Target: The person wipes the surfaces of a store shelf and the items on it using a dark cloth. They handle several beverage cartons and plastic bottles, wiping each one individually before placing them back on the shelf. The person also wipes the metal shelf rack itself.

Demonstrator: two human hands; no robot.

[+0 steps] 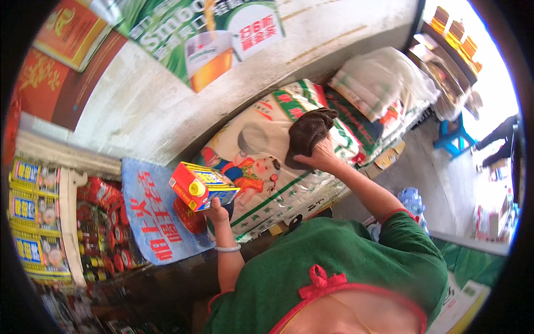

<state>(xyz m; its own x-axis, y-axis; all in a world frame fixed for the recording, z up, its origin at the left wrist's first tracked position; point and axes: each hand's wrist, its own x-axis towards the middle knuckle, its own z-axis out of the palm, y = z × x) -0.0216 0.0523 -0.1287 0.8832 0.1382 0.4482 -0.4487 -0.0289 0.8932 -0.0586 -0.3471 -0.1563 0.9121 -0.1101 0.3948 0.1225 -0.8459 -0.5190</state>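
My left hand (217, 212) grips a red, yellow and blue carton (208, 188) with a round yellow cap, held tilted with its capped end up. It hangs over the edge of a blue printed sheet (154, 217) and the near end of a large sack. A crumpled dark brown cloth (309, 132) is in my right hand (323, 154), its thumb on the near side and its fingers partly hidden behind the cloth. Under that cloth lies the large white sack (254, 167), printed with a child figure, a bowl and green bands.
A poster (208, 41) covers part of the wall. Farther along lie more sacks under clear plastic (384, 79). A blue stool (454, 135) stands on the floor near a person's legs (498, 140). On the left are yellow packs (37, 217) and red-lidded jars (119, 236).
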